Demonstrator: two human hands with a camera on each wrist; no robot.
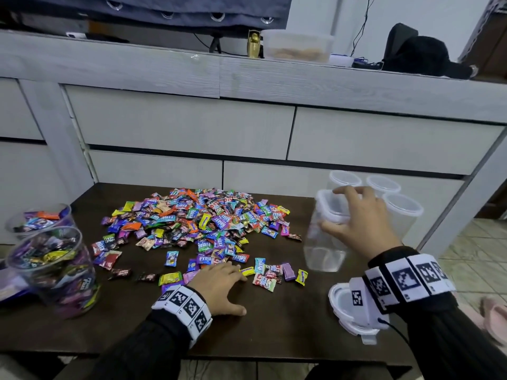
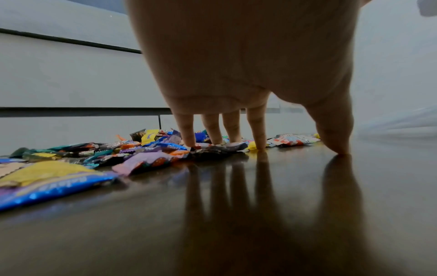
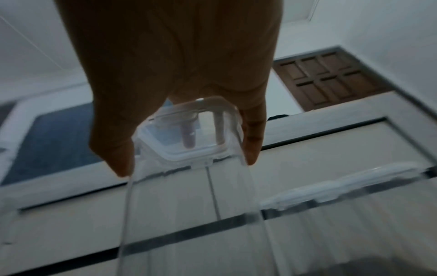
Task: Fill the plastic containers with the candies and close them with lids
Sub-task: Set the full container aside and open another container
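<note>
A big heap of wrapped candies (image 1: 197,223) covers the middle of the dark table (image 1: 274,325). My left hand (image 1: 223,283) lies flat at the heap's near edge. In the left wrist view its straight fingers (image 2: 189,138) touch candies (image 2: 151,160) and the thumb rests on bare wood. My right hand (image 1: 338,211) grips the rim of an empty clear container (image 1: 322,250) from above, right of the heap; the container leans a little. The right wrist view shows thumb and fingers (image 3: 252,142) on opposite sides of its open top (image 3: 189,196). A white lid (image 1: 344,305) lies under my right wrist.
Three more empty containers with lids on (image 1: 384,185) stand behind my right hand at the table's far right. Two containers full of candies (image 1: 52,267) stand at the left edge. A grey cabinet with drawers (image 1: 192,124) rises right behind the table.
</note>
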